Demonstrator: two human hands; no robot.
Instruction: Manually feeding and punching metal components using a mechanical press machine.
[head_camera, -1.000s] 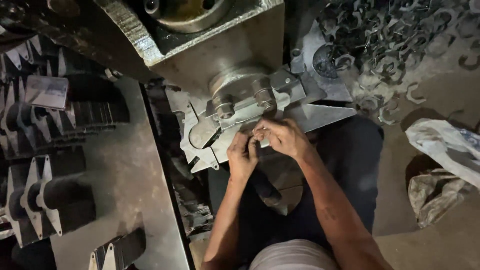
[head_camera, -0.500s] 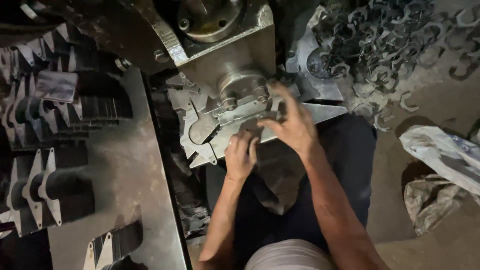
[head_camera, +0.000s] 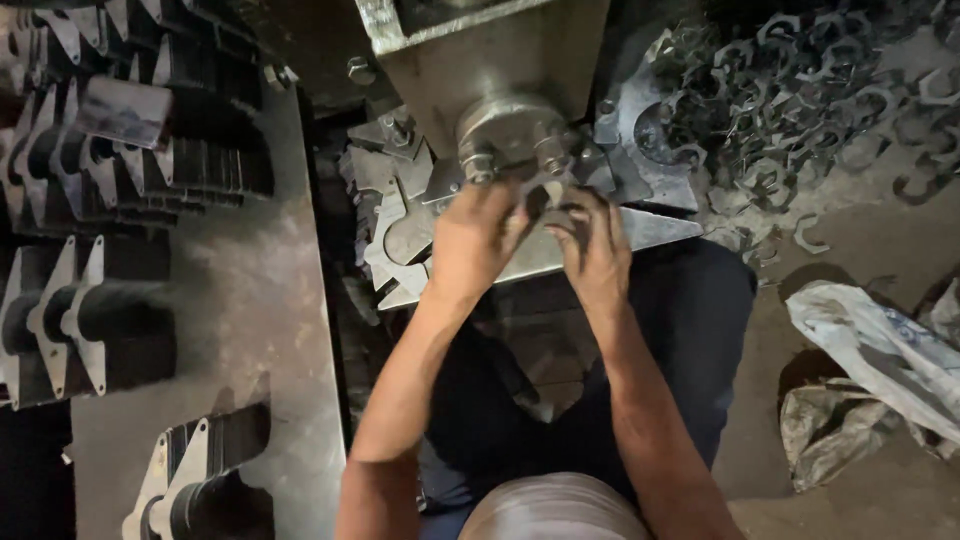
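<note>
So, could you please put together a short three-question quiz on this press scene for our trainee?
1. True or false: both hands, the left hand and the right hand, are at the flat metal plate under the round press head.
2. Where does the heap of curved cut-out pieces lie? A) on the person's left B) on the person's right C) on the lap
3. Fill in: the stacked metal blanks stand on a grey ____.

Key: 1 true; 2 B; 3 table.

We see dull grey sheet-metal blanks (head_camera: 80, 310), a smoother machined steel die (head_camera: 510, 135) (slight sheen), rough dusty floor (head_camera: 860, 240), and a crinkled plastic bag (head_camera: 880, 350).
</note>
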